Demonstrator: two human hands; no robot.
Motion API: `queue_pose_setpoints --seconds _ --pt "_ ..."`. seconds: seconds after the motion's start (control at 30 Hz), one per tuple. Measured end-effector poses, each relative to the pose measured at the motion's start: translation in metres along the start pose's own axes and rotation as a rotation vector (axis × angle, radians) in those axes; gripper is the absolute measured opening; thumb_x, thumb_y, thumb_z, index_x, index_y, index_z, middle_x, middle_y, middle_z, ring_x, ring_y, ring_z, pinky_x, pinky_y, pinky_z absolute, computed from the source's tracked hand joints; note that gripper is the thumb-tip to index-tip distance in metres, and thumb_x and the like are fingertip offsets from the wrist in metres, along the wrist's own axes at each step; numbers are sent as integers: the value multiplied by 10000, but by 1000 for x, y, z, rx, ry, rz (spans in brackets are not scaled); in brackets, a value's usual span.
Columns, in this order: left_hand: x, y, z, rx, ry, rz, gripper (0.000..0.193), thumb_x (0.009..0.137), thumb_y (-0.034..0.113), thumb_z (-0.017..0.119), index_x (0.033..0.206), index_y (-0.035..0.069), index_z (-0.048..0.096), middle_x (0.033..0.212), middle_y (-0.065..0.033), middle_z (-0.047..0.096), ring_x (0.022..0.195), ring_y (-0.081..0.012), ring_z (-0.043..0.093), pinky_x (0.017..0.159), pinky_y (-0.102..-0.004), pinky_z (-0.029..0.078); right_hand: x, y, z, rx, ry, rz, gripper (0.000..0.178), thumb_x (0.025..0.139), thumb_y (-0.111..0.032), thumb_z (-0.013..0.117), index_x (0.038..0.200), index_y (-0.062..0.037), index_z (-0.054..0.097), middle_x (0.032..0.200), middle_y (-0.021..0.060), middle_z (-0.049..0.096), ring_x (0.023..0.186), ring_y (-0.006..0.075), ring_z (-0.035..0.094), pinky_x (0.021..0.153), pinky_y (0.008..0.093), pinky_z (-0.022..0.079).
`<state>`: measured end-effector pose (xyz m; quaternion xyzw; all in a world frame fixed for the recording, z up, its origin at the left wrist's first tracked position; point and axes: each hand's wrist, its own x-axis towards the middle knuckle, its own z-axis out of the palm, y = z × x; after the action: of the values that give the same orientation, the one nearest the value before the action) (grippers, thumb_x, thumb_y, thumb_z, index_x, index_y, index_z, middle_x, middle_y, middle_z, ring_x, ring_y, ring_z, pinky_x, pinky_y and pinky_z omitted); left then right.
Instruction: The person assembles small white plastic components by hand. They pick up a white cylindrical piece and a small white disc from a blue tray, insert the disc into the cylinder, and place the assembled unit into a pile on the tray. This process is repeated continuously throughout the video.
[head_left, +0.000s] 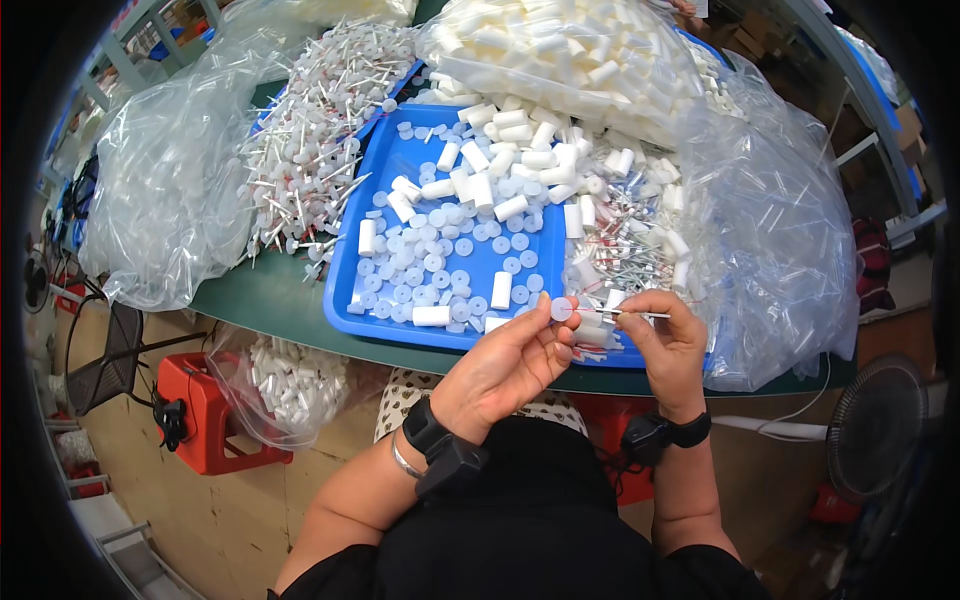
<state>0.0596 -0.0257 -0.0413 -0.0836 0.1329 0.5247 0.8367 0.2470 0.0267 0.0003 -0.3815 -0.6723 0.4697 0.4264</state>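
My left hand [508, 368] pinches a small translucent white disc [561, 309] between thumb and fingers, over the front edge of the blue tray [400, 330]. In my right hand [672, 350], a thin pale stick [655, 316] is held between thumb and forefinger. A fine red strand runs from the stick toward the disc; whether the stick's tip is in the disc's hole I cannot tell. The tray beneath holds many loose discs [405, 250] and white foam-like cylinders [501, 290]. Right of it lies a pile of thin sticks with red strands [630, 240].
Discs fitted with sticks [305, 130] are heaped at the back left. A large clear bag of white cylinders [570, 60] lies at the back. Clear plastic bags [170, 190] drape both table ends. A red stool [200, 410] and a fan [877, 425] stand below.
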Motion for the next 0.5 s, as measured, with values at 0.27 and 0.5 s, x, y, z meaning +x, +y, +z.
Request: queue_pose_setpoints --seconds 0.27,0.5 --pt "-2 -2 5 206 23 80 292 961 200 551 1169 -5 527 966 -58 607 826 -101 572 735 -214 500 4 -7 -2 -206 -127 -226 97 795 18 673 888 -5 659 840 94 664 771 182 635 710 286 490" --pt "-5 -5 7 365 78 156 271 938 171 591 1144 -2 560 937 -31 623 790 -74 588 724 -199 503 1 -27 9 -484 -139 -152 124 767 36 675 883 -9 670 796 106 664 714 240 645 627 326 503"
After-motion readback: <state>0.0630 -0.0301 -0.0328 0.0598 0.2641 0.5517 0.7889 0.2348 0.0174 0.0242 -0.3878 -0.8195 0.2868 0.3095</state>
